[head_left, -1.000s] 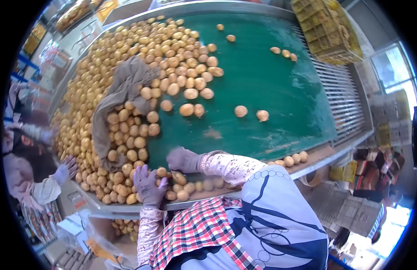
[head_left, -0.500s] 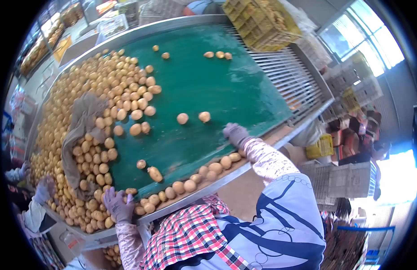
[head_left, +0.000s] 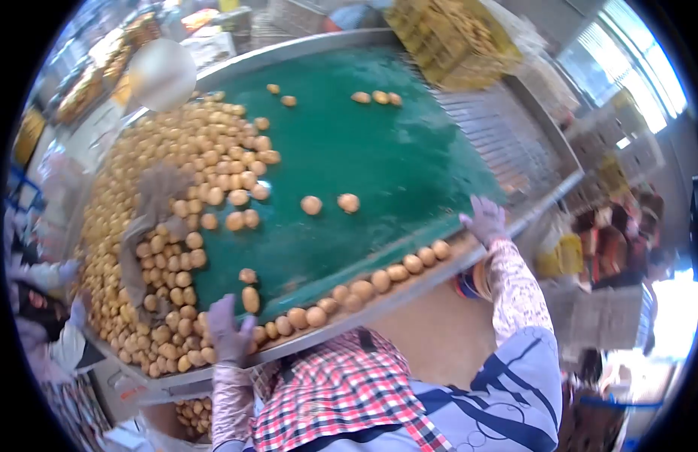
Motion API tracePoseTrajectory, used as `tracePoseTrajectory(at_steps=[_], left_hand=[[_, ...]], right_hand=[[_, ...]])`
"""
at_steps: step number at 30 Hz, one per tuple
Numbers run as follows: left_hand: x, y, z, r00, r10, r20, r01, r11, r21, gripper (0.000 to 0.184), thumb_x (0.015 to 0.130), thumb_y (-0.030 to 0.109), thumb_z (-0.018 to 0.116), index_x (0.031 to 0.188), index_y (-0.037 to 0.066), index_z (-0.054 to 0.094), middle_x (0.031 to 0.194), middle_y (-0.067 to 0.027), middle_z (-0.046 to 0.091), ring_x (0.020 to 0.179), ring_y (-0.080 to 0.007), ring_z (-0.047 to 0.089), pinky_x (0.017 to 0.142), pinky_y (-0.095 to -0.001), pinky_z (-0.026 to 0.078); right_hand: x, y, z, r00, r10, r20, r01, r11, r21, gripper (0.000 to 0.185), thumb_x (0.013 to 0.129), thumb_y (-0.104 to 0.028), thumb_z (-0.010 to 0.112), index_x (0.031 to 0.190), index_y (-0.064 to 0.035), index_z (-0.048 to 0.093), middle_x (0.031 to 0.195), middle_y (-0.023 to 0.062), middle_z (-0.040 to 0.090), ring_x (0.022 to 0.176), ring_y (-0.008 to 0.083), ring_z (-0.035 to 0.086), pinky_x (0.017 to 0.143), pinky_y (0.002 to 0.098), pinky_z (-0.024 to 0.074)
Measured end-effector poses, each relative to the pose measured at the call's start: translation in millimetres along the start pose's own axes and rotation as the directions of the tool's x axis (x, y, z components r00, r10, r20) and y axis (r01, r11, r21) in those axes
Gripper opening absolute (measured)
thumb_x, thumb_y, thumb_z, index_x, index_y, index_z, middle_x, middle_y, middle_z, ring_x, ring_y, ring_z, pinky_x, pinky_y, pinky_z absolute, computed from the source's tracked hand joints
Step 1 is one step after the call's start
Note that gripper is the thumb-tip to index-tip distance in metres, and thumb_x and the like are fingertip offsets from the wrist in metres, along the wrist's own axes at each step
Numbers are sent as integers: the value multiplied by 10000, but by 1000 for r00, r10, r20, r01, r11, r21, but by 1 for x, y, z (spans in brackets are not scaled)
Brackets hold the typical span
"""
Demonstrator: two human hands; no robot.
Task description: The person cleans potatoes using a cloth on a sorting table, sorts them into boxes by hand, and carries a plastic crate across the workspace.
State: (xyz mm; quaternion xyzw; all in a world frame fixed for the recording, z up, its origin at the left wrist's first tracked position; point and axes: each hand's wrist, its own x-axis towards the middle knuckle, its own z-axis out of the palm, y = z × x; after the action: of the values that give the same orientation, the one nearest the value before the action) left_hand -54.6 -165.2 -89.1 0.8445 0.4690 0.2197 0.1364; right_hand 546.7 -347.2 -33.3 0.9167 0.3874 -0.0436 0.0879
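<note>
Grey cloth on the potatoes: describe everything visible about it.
The grey cloth looks limp and crumpled, its weave too blurred to tell. It lies in a bent strip over the potatoes at left in the view, wider at its far end, touching potatoes along its edges. Neither the left hand nor the right hand touches it.

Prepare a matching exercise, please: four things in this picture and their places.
1. crumpled grey cloth
2. yellow plastic crate
3. purple-gloved left hand
4. purple-gloved right hand

A. at the far end of the grey metal slats
B. near the slats' near end
C. on the large potato heap
D. at the left end of the row of rounded tan potatoes

Pairs: 1-C; 2-A; 3-D; 4-B
</note>
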Motion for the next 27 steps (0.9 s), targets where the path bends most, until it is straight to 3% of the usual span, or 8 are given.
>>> tracePoseTrajectory(at_steps=[6,10,14,15,16,20,22,27], left_hand=[[-24,57,13,988,110,110,-103,993,-65,484,775,394,702,1176,125,660,1192,-148,594,1197,-376,493,1044,-559,344],[-36,21,-10,974,28,223,-55,992,117,445,799,473,669,1125,171,684,1145,-103,599,1182,-365,504,1085,-568,291],[-40,-35,-56,937,-329,116,311,938,153,546,772,503,676,1199,163,656,1234,-110,598,1248,-349,485,1123,-547,255],[-45,-53,-60,945,-326,9,319,932,173,563,773,502,675,1221,163,645,1255,-110,597,1256,-353,478,1127,-549,250],[-51,-74,-61,945,-314,-95,327,925,195,580,774,501,673,1244,163,634,1275,-111,596,1264,-358,471,1130,-551,245],[-60,-112,-74,898,-432,-80,437,862,257,829,778,480,682,1486,153,398,1423,-200,455,1336,-415,391,1152,-550,213],[-57,-125,-78,891,-443,-98,453,863,224,867,787,475,678,1518,143,353,1446,-208,430,1353,-413,375,1158,-539,209],[-8,-181,-106,873,-396,-285,439,893,101,867,804,479,672,1523,124,341,1462,-214,421,1376,-393,358,1168,-532,204]], right_hand=[[-34,-171,17,922,-55,383,43,998,41,983,892,-682,506,1555,-40,168,1580,287,177,1457,464,192,1177,564,176],[-52,-237,37,820,-540,192,391,772,501,1012,841,-562,679,1537,-11,194,1565,283,217,1455,436,219,1181,488,231],[4,-283,55,950,-153,-273,250,897,364,944,752,-330,812,1482,-8,306,1416,268,409,1288,408,424,1094,455,350],[29,-292,71,959,-58,-276,183,872,454,884,769,-326,791,1468,-26,341,1352,260,459,1238,410,454,1065,476,366],[32,-311,40,999,-23,46,1,902,433,871,777,-331,780,1472,-40,343,1304,266,510,1220,410,483,1040,487,388],[35,-429,53,951,-309,-14,234,688,687,678,762,-401,774,1311,-63,563,1151,231,592,1121,392,553,907,484,477],[-12,-507,57,898,-330,-290,433,562,704,574,757,-405,775,1223,-98,637,1168,201,590,1158,371,541,887,462,492],[-79,-611,-20,541,-839,-55,726,433,534,553,784,-461,703,1229,-143,626,1258,119,562,1182,310,532,978,525,390]])
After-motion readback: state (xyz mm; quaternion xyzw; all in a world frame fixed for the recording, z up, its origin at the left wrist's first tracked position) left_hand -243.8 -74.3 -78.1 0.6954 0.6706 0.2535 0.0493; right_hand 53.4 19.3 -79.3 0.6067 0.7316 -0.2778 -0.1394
